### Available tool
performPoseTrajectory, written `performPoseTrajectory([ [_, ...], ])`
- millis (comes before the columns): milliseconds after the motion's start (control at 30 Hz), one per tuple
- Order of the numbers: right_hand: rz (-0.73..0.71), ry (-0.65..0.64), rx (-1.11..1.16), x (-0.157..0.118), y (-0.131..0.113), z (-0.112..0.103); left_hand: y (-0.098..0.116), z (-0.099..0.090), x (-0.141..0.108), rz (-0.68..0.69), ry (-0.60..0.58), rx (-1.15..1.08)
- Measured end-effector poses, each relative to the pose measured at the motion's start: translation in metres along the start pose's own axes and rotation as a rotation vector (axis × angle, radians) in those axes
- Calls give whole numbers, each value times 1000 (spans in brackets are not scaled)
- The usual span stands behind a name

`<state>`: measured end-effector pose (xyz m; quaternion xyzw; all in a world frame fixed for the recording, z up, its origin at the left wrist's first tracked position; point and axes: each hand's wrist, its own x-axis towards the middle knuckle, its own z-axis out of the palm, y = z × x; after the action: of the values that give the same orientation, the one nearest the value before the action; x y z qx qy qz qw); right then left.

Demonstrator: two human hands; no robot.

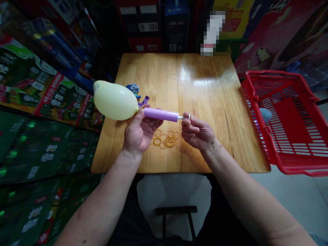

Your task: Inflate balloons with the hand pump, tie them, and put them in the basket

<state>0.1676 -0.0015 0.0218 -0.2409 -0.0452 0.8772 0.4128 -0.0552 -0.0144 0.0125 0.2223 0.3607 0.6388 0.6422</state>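
Observation:
My left hand (138,131) is shut around the lilac barrel of a hand balloon pump (161,114) and the neck of a pale yellow inflated balloon (114,100). The balloon bulges out to the left, over the table edge. My right hand (196,131) pinches the pump's small white plunger handle between its fingertips. Below and between my hands lies a loose heap of several thin orange rubber bands (165,139). Behind the yellow balloon are a crumpled blue patterned balloon (132,89) and a limp purple balloon (144,100).
The wooden table (205,102) stands between stacked printed cartons on the left and behind. A red plastic basket (266,72) sits at the right, with a pale blue balloon (265,114) inside. A blurred upright object (214,32) stands behind the table. A dark stool (176,210) is below.

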Motion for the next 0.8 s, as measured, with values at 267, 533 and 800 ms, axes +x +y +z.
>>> performPoseTrajectory([
  [267,-36,-57,0,-3,-4,-7,11,-2,-5,57,-14,37],
  [533,4,-96,-12,3,9,-6,-7,8,-9,-11,-42,40],
  [800,-15,-115,-72,6,9,-8,-9,5,-7,-33,-19,-5],
])
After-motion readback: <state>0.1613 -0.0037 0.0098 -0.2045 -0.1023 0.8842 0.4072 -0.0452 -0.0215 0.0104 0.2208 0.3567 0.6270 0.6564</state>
